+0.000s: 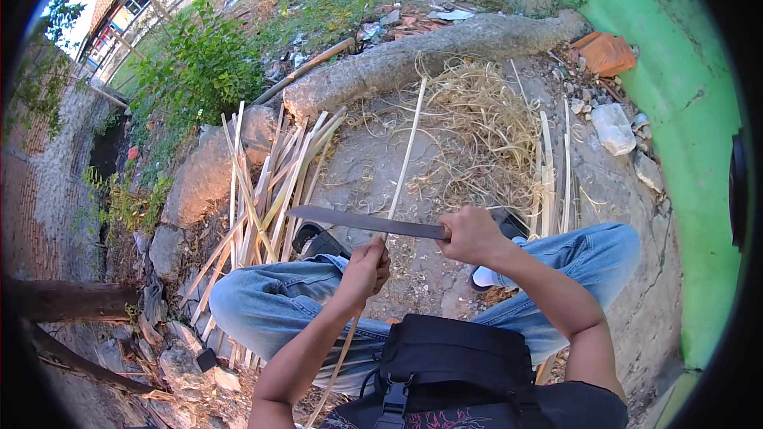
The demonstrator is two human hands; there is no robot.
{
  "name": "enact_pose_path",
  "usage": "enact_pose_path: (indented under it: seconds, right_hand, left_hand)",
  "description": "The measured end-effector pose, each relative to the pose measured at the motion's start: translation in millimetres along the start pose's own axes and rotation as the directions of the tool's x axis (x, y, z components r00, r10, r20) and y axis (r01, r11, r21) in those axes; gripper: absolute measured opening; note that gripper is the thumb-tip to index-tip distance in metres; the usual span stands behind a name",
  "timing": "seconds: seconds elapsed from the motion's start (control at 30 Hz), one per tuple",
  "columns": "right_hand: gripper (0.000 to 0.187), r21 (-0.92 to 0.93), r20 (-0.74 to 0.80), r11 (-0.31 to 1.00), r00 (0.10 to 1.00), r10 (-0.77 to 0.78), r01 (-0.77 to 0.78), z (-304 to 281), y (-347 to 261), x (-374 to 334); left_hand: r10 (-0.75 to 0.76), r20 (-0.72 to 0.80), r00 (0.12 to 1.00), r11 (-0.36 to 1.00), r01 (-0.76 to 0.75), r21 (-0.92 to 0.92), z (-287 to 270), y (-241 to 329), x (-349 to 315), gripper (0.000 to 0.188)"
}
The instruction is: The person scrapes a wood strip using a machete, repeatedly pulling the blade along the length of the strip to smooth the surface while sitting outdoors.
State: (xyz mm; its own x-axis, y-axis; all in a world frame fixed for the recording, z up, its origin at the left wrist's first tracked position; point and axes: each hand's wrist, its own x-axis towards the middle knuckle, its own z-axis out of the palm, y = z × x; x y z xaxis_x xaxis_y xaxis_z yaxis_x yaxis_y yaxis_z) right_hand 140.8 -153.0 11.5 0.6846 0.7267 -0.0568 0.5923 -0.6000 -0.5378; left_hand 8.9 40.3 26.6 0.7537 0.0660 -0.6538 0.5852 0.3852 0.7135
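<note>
My right hand (pixel 470 237) is closed round the handle of a machete (pixel 362 221), whose long dark blade points left across the front of me. In my left hand (pixel 366 270) a thin bamboo strip (pixel 407 152) is pinched, running from the ground ahead, through the fingers and back past my left forearm. The blade crosses the strip just beyond the left fingers; whether its edge cuts into the strip is too small to tell. A tangle of curly shavings (pixel 485 139) lies on the ground ahead, right of the strip.
Many split bamboo strips (pixel 274 183) lie heaped at my left knee, and several more strips (pixel 547 175) lie at right. A concrete log-like kerb (pixel 429 46) crosses ahead. Along the right stands a green wall (pixel 675 127). A black bag (pixel 453 353) rests at my waist.
</note>
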Motion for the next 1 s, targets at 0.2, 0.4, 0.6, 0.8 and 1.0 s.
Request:
enact_pose_path:
  seconds: [0.2, 0.4, 0.6, 0.8, 1.0]
  right_hand:
    - [0.018, -0.089, -0.029, 0.981, 0.985, 0.170, -0.172, 4, 42, 28]
    - [0.031, 0.172, -0.187, 0.641, 0.614, 0.767, -0.748, -34, 191, 33]
    - [0.023, 0.942, 0.038, 0.143, 0.521, 0.853, -0.303, -25, 183, 37]
    - [0.034, 0.919, 0.031, 0.288, 0.776, 0.630, -0.270, -56, 80, 48]
    - [0.037, 0.947, 0.010, 0.266, 0.844, 0.537, -0.180, -62, 39, 38]
  left_hand:
    - [0.024, -0.031, 0.999, 0.998, -0.022, 0.053, -1, -11, 5, 0.037]
    - [0.062, 0.160, 0.985, 0.996, -0.072, 0.053, 4, -14, -12, 0.037]
    - [0.039, 0.019, 0.999, 0.998, -0.040, 0.043, -5, -12, -1, 0.036]
    - [0.137, 0.083, 0.987, 0.977, -0.149, 0.153, 9, -3, -6, 0.031]
    - [0.232, 0.109, 0.966, 0.911, -0.256, 0.322, 9, -5, -6, 0.028]
